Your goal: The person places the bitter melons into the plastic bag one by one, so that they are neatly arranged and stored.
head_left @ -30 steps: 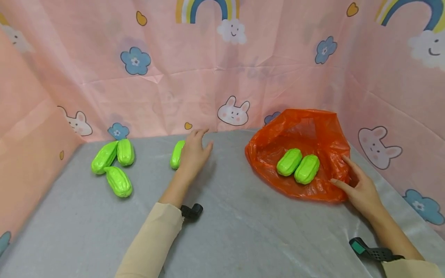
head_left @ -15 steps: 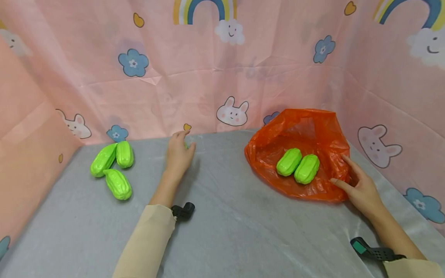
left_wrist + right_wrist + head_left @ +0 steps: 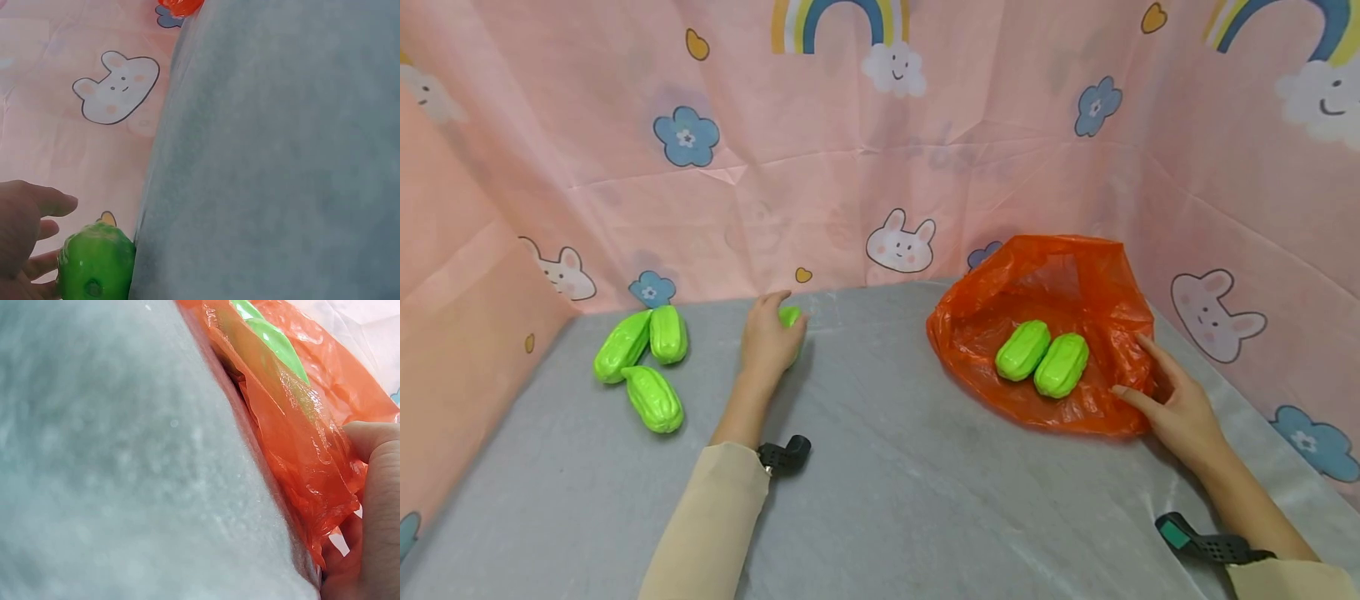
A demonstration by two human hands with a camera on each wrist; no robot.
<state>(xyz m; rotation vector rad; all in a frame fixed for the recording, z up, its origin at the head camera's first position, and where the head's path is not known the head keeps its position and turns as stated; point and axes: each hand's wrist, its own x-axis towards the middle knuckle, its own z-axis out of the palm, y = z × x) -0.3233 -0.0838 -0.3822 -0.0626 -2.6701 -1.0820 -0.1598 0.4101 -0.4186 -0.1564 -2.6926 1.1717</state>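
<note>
In the head view my left hand (image 3: pixel 769 337) is around a glossy bright-green, ribbed oblong thing (image 3: pixel 790 317) on the grey surface, partly hidden by the hand. The left wrist view shows fingers behind the green thing (image 3: pixel 97 262), with the thumb apart from it. My right hand (image 3: pixel 1183 417) holds the side of an orange plastic bag (image 3: pixel 1075 271), its mouth facing me. Two like green pieces (image 3: pixel 1024 350) lie inside the bag. In the right wrist view the thumb (image 3: pixel 381 487) lies against the bag's plastic (image 3: pixel 294 450), other fingers partly hidden behind it.
Three more green pieces (image 3: pixel 655 400) lie grouped at the left on the grey cloth (image 3: pixel 887 467). Pink printed cloth walls (image 3: pixel 805 183) stand behind and on both sides.
My left hand has moved left and slightly down, from beside the single green piece to around it. The right hand and the bag have stayed put.
</note>
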